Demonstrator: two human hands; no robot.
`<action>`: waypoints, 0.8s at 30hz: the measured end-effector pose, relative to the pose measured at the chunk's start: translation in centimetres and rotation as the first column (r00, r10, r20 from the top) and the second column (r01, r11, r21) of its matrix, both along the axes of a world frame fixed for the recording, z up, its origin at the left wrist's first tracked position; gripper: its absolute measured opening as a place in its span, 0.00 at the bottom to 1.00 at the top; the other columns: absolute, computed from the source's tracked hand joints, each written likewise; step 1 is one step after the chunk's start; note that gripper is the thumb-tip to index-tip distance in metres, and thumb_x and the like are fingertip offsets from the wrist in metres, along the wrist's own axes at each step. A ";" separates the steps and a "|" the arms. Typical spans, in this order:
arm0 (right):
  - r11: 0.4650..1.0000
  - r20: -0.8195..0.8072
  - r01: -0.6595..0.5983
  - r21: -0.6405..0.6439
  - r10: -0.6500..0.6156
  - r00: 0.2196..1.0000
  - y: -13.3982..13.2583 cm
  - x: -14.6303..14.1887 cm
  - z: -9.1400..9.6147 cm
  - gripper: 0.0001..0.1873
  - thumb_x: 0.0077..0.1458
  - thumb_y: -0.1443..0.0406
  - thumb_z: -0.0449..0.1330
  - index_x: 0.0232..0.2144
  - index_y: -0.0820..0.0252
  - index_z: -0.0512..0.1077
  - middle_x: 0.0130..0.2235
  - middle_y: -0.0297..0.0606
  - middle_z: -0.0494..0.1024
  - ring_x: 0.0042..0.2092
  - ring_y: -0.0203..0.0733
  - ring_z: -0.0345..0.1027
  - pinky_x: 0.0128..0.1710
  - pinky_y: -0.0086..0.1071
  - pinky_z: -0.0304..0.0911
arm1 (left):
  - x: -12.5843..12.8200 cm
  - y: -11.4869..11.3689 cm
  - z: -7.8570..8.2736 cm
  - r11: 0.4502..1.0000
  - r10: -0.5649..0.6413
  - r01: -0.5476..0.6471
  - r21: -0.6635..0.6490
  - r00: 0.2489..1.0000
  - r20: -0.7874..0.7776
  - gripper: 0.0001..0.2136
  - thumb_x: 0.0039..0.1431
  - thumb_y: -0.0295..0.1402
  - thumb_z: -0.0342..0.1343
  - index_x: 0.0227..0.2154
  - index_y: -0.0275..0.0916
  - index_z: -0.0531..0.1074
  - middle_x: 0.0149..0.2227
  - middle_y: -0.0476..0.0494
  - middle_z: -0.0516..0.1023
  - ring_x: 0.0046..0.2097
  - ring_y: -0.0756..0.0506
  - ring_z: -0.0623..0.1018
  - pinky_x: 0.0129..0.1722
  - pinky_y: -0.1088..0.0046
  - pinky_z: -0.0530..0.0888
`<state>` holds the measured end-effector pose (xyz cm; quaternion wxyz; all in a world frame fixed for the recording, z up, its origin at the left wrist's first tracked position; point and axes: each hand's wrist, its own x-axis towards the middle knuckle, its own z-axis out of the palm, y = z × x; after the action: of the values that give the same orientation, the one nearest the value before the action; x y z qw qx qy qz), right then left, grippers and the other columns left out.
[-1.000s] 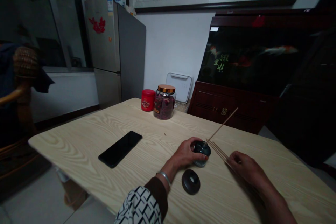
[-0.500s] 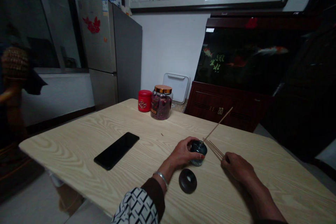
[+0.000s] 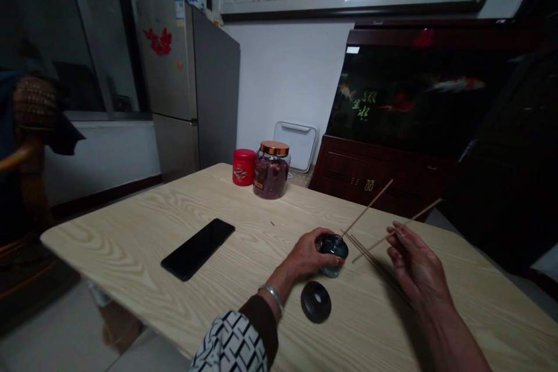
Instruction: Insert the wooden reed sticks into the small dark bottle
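Observation:
My left hand (image 3: 311,253) is wrapped round a small dark glass bottle (image 3: 335,247) standing on the table, thumb across its front. One thin wooden stick (image 3: 367,208) leans up and to the right out of the bottle's mouth. To the right, my right hand (image 3: 416,264) pinches another thin stick (image 3: 421,213) between thumb and fingers, its lower end slanting down beside the bottle. Several more sticks (image 3: 370,260) lie on the table beneath that hand, partly hidden by it. A dark round cap with a hole (image 3: 316,302) rests in front of the bottle.
On the wooden table (image 3: 131,226) a black phone (image 3: 198,249) lies to the left. At the far edge stand a red canister (image 3: 243,167) and a glass jar (image 3: 270,171) with a copper-coloured lid. Behind are a fridge (image 3: 215,81) and a fish tank (image 3: 405,93).
My right hand has lifted one stick from the bunch, raising and tilting it; the other sticks now lie on the table. My left hand stays on the bottle. The view shifts slightly.

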<state>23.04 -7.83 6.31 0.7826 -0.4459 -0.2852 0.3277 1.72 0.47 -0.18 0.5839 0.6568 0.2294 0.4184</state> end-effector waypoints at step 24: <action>0.996 0.720 -0.009 -0.092 0.073 0.690 1.2 -5.6 0.1 0.17 0.53 0.52 0.64 0.34 0.60 0.78 0.31 0.37 0.78 0.30 0.39 0.69 0.31 0.32 0.64 | 0.0 -0.1 0.3 0.999 0.026 -0.025 0.023 0.999 -0.030 0.32 0.37 0.33 0.74 0.49 0.37 0.73 0.43 0.41 0.79 0.43 0.44 0.76 0.42 0.69 0.71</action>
<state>17.41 -6.64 6.44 0.5812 -0.5638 -0.5661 0.1545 1.69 0.34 0.12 0.5676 0.6665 0.2418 0.4184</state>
